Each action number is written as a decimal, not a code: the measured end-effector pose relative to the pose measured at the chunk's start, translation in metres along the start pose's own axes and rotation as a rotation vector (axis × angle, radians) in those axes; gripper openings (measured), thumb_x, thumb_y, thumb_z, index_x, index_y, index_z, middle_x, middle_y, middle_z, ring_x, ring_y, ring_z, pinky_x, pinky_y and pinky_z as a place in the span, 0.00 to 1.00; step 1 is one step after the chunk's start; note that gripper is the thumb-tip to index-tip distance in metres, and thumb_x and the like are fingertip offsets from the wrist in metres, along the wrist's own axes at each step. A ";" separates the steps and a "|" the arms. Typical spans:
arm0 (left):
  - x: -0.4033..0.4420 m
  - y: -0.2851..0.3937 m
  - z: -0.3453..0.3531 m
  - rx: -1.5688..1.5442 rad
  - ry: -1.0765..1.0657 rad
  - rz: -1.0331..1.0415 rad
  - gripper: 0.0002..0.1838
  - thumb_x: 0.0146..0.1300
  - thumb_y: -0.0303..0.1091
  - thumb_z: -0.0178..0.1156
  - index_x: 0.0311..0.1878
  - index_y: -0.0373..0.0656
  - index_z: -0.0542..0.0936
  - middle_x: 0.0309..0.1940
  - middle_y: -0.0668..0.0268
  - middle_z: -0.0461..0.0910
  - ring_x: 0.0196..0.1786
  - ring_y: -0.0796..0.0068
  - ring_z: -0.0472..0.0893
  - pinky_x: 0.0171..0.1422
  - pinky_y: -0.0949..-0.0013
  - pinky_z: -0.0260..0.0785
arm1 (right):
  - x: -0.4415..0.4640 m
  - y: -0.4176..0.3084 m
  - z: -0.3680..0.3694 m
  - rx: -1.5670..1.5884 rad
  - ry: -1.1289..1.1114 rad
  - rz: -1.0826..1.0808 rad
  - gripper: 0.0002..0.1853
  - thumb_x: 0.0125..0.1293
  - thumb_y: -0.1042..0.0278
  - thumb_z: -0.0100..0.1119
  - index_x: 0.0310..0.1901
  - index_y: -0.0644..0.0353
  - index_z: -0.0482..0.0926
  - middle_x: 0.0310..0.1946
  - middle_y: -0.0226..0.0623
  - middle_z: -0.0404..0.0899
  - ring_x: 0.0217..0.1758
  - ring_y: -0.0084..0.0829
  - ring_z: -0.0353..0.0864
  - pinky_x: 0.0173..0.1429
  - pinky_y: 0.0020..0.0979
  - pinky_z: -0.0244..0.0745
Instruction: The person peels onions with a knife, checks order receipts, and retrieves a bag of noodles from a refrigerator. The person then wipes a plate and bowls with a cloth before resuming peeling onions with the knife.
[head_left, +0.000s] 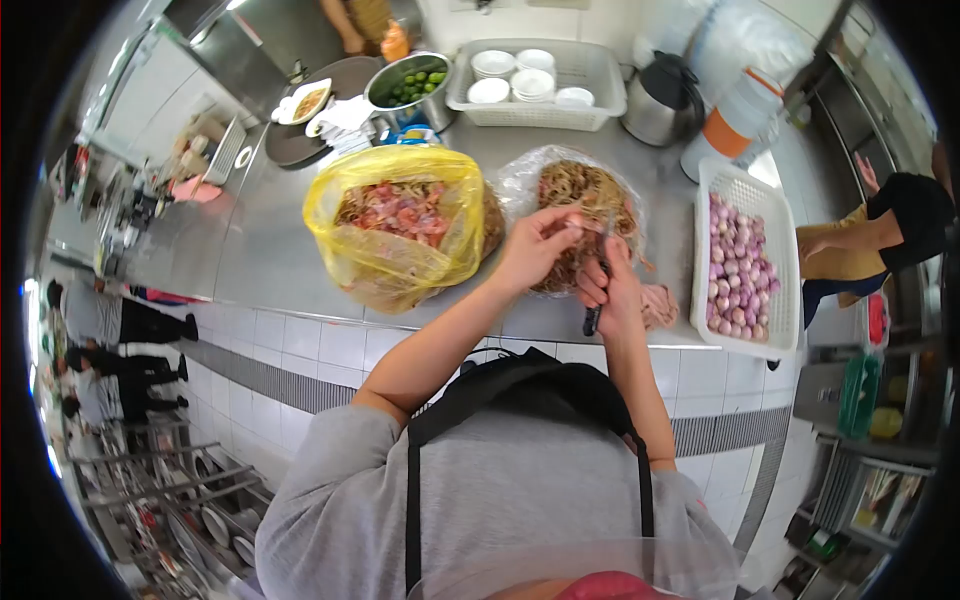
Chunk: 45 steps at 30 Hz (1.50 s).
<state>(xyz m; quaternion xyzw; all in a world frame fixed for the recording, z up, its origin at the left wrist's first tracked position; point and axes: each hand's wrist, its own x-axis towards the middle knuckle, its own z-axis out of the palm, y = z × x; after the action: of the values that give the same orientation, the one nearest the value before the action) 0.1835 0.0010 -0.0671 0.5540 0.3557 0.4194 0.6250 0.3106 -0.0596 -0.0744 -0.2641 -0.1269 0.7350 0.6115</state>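
Note:
My left hand (540, 246) is closed in a pinch over the front of a clear plastic bag (515, 185); what sits between its fingertips is too small to make out. Beside it, my right hand (617, 290) wraps around the dark handle of a knife (592, 318), its blade pointing up and away from me near the left fingertips. Beneath both hands, brown stringy roots or peelings (585, 190) fill the clear bag. Left of it stands an open yellow plastic bag (390, 265) with reddish, skin-like scraps (400, 212) inside.
A white basket of peeled purple shallots (740, 265) stands at right. A crumpled pinkish cloth (659, 306) lies near the front edge. Behind are a thermal jug (662, 100), an orange-banded container (727, 130), a crate of white dishes (540, 112) and a green-fruit pot (408, 85). People stand nearby.

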 end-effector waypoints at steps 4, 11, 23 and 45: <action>-0.018 0.037 -0.004 -0.084 -0.098 -0.002 0.17 0.60 0.30 0.53 0.53 0.40 0.70 0.37 0.72 0.75 0.38 0.82 0.75 0.37 0.80 0.67 | 0.007 -0.004 -0.004 0.135 0.028 0.008 0.08 0.67 0.53 0.38 0.40 0.44 0.64 0.12 0.22 0.54 0.09 0.15 0.51 0.12 0.18 0.49; -0.045 0.086 -0.050 -0.477 0.060 0.038 0.16 0.60 0.27 0.51 0.52 0.37 0.69 0.41 0.67 0.74 0.43 0.76 0.76 0.45 0.75 0.70 | -0.002 0.010 0.069 -0.045 -0.067 -0.063 0.22 0.67 0.55 0.37 0.62 0.44 0.55 0.12 0.24 0.56 0.10 0.17 0.53 0.13 0.18 0.50; -0.069 0.097 -0.129 -0.394 0.315 0.283 0.14 0.53 0.22 0.58 0.45 0.34 0.74 0.36 0.63 0.78 0.37 0.79 0.77 0.43 0.77 0.71 | 0.014 0.072 0.161 -0.734 -0.379 0.004 0.24 0.67 0.62 0.39 0.64 0.47 0.51 0.13 0.23 0.57 0.11 0.14 0.53 0.13 0.16 0.52; -0.075 0.085 -0.172 -0.652 0.261 0.205 0.12 0.61 0.27 0.50 0.47 0.34 0.72 0.38 0.63 0.76 0.37 0.77 0.77 0.43 0.74 0.73 | 0.032 0.110 0.188 -0.155 -0.355 0.204 0.06 0.66 0.57 0.43 0.39 0.47 0.63 0.11 0.26 0.56 0.06 0.17 0.52 0.09 0.19 0.48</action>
<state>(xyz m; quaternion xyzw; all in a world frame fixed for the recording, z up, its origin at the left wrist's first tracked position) -0.0137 0.0029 -0.0078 0.3002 0.2228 0.6386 0.6727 0.1137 -0.0270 0.0174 -0.1883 -0.2611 0.8162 0.4798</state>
